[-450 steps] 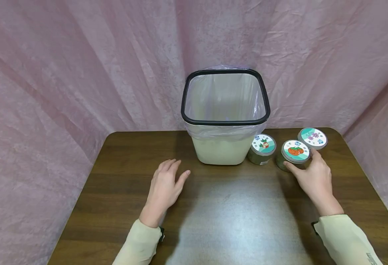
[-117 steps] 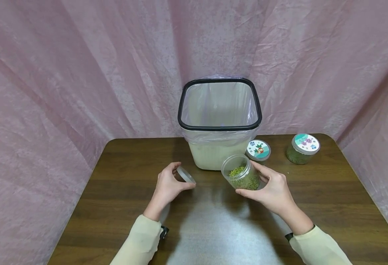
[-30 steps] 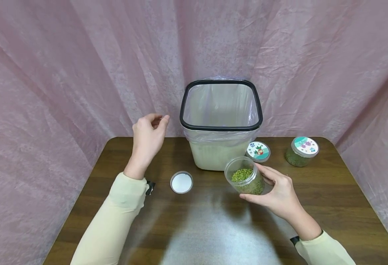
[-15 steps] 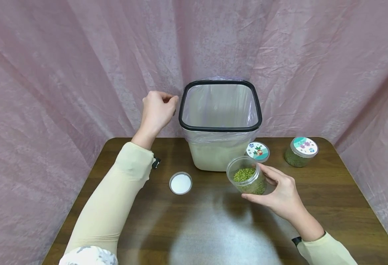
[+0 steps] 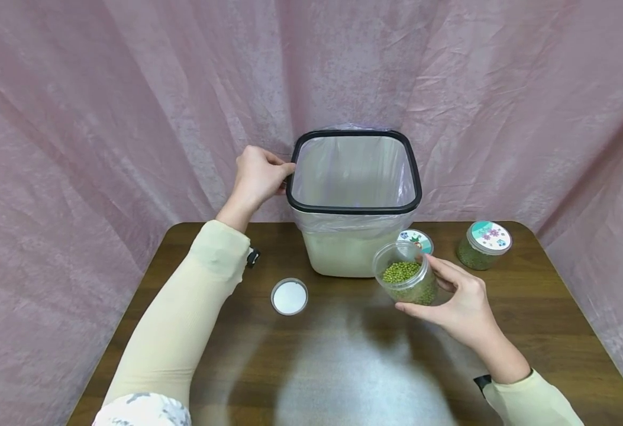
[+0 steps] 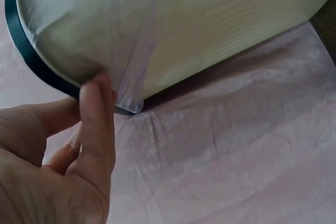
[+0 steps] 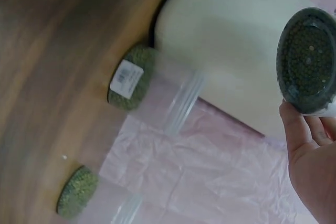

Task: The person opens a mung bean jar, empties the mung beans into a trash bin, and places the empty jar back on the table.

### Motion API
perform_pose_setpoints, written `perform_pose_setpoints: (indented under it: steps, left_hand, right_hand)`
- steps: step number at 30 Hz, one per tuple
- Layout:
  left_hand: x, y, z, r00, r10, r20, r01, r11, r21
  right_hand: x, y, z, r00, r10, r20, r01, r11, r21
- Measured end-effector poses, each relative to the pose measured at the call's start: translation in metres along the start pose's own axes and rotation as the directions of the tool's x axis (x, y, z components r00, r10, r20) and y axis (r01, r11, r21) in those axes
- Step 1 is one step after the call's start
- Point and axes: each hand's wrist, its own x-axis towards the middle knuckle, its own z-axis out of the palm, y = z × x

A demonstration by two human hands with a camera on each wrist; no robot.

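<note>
My left hand pinches the left side of the black rim of a cream trash can. In the left wrist view the thumb and fingers close over that rim, at the edge of its clear liner bag. Held in my right hand is an uncovered clear plastic jar, partly filled with green mung beans. It tilts toward the left, in front of the can's right side. From the right wrist, the jar's bottom shows, full of beans.
A round lid with a white face up lies on the wooden table. Behind the held jar stands a lidded jar, partly covered. Another lidded jar is at the back right. Pink curtain hangs behind the table.
Earlier the left hand held the lid, which now lies on the table. That hand has moved up and right to the can's rim. The right hand, with the jar, has shifted slightly right.
</note>
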Motion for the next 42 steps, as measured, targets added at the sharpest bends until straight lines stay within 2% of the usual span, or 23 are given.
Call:
perform_pose_setpoints:
  steps: [3, 6, 11, 16, 19, 22, 24, 28, 31, 33, 38, 42]
  left_hand:
    - [0.001, 0.003, -0.002, 0.998, -0.029, 0.046, 0.03, 0.999, -0.022]
    - [0.002, 0.007, -0.004, 0.995, -0.047, 0.092, 0.05, 0.998, -0.03]
    - [0.002, 0.016, -0.005, 0.991, -0.058, 0.121, 0.055, 0.998, 0.034]
    - [0.001, 0.023, -0.003, 0.994, -0.053, 0.098, 0.039, 0.99, 0.138]
    - [0.001, 0.026, 0.0, 0.998, -0.016, 0.059, 0.0, 0.966, 0.258]
    - [0.003, 0.029, 0.004, 0.999, 0.006, 0.033, -0.018, 0.937, 0.35]
    - [0.004, 0.032, 0.005, 0.999, -0.009, 0.036, -0.004, 0.934, 0.358]
    - [0.006, 0.036, 0.006, 0.997, -0.049, 0.062, 0.026, 0.944, 0.328]
    - [0.007, 0.037, 0.006, 0.995, -0.061, 0.074, 0.035, 0.947, 0.319]
    - [0.007, 0.037, 0.006, 0.995, -0.067, 0.076, 0.039, 0.945, 0.326]
    - [0.008, 0.036, 0.006, 0.995, -0.069, 0.074, 0.039, 0.939, 0.341]
    - [0.009, 0.035, 0.007, 0.995, -0.059, 0.082, 0.029, 0.944, 0.33]
  right_hand:
    - [0.001, 0.013, -0.004, 1.0, 0.016, -0.026, -0.016, 1.0, -0.007]
    - [0.004, 0.017, -0.011, 0.999, 0.01, -0.048, -0.01, 1.0, -0.008]
    - [0.014, 0.015, -0.029, 0.994, -0.01, -0.105, 0.007, 1.0, -0.023]
    - [0.035, 0.002, -0.052, 0.98, -0.078, -0.185, 0.082, 0.997, 0.015]
    - [0.049, -0.014, -0.064, 0.97, -0.092, -0.224, 0.107, 0.993, 0.055]
    - [0.063, -0.027, -0.074, 0.967, -0.057, -0.247, 0.076, 0.995, 0.069]
    - [0.073, -0.03, -0.08, 0.966, -0.024, -0.256, 0.037, 0.998, 0.046]
    - [0.096, -0.025, -0.088, 0.966, 0.006, -0.26, -0.02, 0.998, -0.051]
    - [0.112, -0.022, -0.089, 0.97, -0.029, -0.242, 0.001, 0.994, -0.113]
    - [0.122, -0.023, -0.088, 0.972, -0.08, -0.222, 0.048, 0.988, -0.146]
    - [0.142, -0.029, -0.085, 0.96, -0.213, -0.181, 0.167, 0.957, -0.238]
    - [0.153, -0.032, -0.084, 0.955, -0.248, -0.16, 0.197, 0.94, -0.28]
